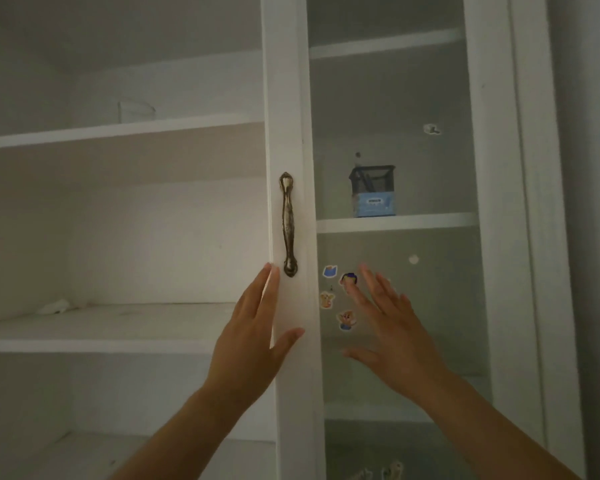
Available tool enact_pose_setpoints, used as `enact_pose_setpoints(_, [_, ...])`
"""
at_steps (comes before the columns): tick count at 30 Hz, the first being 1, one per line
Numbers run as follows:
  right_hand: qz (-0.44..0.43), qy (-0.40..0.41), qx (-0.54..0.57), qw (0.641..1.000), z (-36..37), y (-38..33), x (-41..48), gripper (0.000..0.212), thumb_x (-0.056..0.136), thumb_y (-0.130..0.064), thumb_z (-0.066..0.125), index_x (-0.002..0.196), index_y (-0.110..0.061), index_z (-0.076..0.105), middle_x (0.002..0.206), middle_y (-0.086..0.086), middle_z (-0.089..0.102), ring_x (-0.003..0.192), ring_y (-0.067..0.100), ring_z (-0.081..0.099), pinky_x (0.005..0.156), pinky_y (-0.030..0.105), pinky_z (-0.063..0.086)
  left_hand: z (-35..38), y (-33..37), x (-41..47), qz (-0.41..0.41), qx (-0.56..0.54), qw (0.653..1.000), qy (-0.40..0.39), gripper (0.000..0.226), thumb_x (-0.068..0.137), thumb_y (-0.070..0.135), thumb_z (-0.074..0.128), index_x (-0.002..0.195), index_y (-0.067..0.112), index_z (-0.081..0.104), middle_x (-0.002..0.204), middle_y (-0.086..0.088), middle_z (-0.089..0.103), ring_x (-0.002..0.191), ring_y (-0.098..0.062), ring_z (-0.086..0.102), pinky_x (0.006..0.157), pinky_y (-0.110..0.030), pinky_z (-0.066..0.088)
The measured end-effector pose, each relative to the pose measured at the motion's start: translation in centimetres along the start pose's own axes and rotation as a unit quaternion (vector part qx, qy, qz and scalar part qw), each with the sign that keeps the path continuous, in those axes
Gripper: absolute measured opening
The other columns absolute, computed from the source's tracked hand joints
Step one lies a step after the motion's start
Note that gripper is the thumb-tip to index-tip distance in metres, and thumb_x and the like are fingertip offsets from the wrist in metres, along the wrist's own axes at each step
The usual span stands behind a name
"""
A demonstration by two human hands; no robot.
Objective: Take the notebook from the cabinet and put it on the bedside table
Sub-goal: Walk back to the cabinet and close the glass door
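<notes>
A white cabinet with a glass-paned door (pixel 286 98) fills the view. My left hand (pixel 253 344) lies flat on the door's white frame, fingers behind its left edge and thumb across the front, just below the brass handle (pixel 288 225). My right hand (pixel 392 327) is raised with fingers spread in front of the glass pane, over the cartoon stickers (pixel 345 320); whether it touches the glass I cannot tell. Neither hand holds anything. No notebook shows in this view.
Open white shelves (pixel 118 327) lie to the left, with a crumpled white scrap (pixel 54 306) on one and a clear container (pixel 136 110) higher up. Behind the glass a black mesh pen holder and blue box (pixel 373 192) sit on a shelf.
</notes>
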State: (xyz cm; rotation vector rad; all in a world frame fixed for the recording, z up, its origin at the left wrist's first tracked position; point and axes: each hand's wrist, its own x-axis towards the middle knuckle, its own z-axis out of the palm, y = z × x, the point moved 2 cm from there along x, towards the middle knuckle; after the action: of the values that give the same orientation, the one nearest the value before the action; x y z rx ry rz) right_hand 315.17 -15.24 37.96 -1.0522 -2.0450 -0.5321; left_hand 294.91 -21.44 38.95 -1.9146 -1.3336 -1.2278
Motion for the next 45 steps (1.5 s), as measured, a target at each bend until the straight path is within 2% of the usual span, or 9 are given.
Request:
enact_pose_setpoints(3, [0.04,0.011,-0.048,0.998,-0.2,1.4,-0.8,0.111,0.067,-0.062,0.064,0.132,-0.047,-0.025,0.144,-0.018,-0.034,0.132,0.008,-0.031,0.11,0.048,-0.002,0.6,1.4,-0.6,0.066,0.064,0.996,0.001,0.086,0.077,0.049,0.057,0.144,0.024,0.009,0.15,0.0,0.015,0.134,-0.017,0.019,0.1,-0.041,0.027])
enact_pose_setpoints(6, [0.055,0.017,-0.04,0.998,-0.1,2.0,-1.1,0.112,0.064,-0.068,0.061,0.132,-0.047,-0.027,0.146,-0.014,-0.032,0.134,0.012,-0.029,0.109,0.046,-0.005,1.9,2.5,-0.3,0.111,0.117,0.987,-0.012,0.091,0.074,0.048,0.062,0.143,0.023,0.009,0.149,-0.002,0.014,0.136,-0.025,0.017,0.102,-0.05,0.025])
enact_pose_setpoints(9, [0.042,0.01,-0.04,0.998,0.1,2.4,-1.1,0.11,0.066,-0.066,0.061,0.135,-0.045,-0.022,0.147,-0.013,-0.033,0.134,0.011,-0.03,0.11,0.045,-0.006,2.9,2.5,0.3,0.087,0.155,0.983,-0.035,0.097,0.072,0.048,0.066,0.144,0.018,0.009,0.152,-0.006,0.012,0.139,-0.026,0.01,0.106,-0.05,0.018])
enact_pose_setpoints(13, [0.033,-0.008,-0.046,0.998,0.4,3.2,-1.7,0.111,0.066,-0.062,0.065,0.137,-0.043,-0.018,0.147,-0.013,-0.033,0.135,0.012,-0.028,0.11,0.044,-0.003,3.7,2.0,0.5,0.092,0.203,0.974,-0.033,0.098,0.061,0.045,0.077,0.138,0.006,0.03,0.146,-0.015,0.033,0.133,-0.03,0.027,0.101,-0.049,0.025])
enact_pose_setpoints(25, [0.038,-0.017,-0.057,0.998,1.6,3.7,-1.6,0.115,0.063,-0.062,0.068,0.138,-0.042,-0.017,0.15,-0.01,-0.029,0.136,0.015,-0.028,0.109,0.045,-0.003,5.2,0.7,1.5,0.101,0.188,0.977,-0.013,0.09,0.065,0.047,0.068,0.137,0.007,0.032,0.144,-0.015,0.035,0.132,-0.029,0.027,0.097,-0.047,0.029])
enact_pose_setpoints(33, [0.04,-0.022,-0.073,0.996,1.4,3.2,-1.7,0.113,0.065,-0.063,0.064,0.138,-0.04,-0.019,0.149,-0.009,-0.031,0.135,0.016,-0.029,0.11,0.047,-0.003,4.5,0.6,1.2,0.127,0.173,0.976,-0.019,0.086,0.07,0.043,0.069,0.138,0.007,0.03,0.146,-0.011,0.018,0.134,-0.03,0.021,0.099,-0.047,0.027])
enact_pose_setpoints(36, [0.055,-0.017,-0.072,0.996,1.7,2.6,-1.8,0.115,0.064,-0.068,0.061,0.138,-0.037,-0.021,0.149,-0.005,-0.032,0.135,0.019,-0.03,0.11,0.047,-0.005,4.3,0.2,0.6,0.117,0.151,0.981,-0.038,0.091,0.07,0.043,0.068,0.141,0.008,0.022,0.147,-0.011,0.013,0.135,-0.029,0.018,0.097,-0.045,0.028])
enact_pose_setpoints(40, [0.068,-0.008,-0.07,0.995,2.3,2.2,-1.7,0.119,0.063,-0.067,0.064,0.138,-0.034,-0.022,0.149,-0.003,-0.032,0.134,0.02,-0.031,0.109,0.046,-0.004,5.2,-0.8,0.5,0.089,0.136,0.983,-0.087,0.094,0.081,0.052,0.051,0.135,0.023,-0.019,0.145,0.006,-0.029,0.136,-0.014,-0.022,0.104,-0.033,0.012])
enact_pose_setpoints(45, [0.075,-0.008,-0.063,0.995,2.4,2.3,-1.5,0.12,0.062,-0.067,0.064,0.139,-0.035,-0.021,0.149,-0.005,-0.032,0.135,0.018,-0.03,0.11,0.045,-0.003,5.5,-1.2,0.7,0.095,0.136,0.982,-0.091,0.093,0.082,0.054,0.049,0.133,0.024,-0.023,0.141,0.01,-0.035,0.131,-0.009,-0.031,0.104,-0.029,0.01])
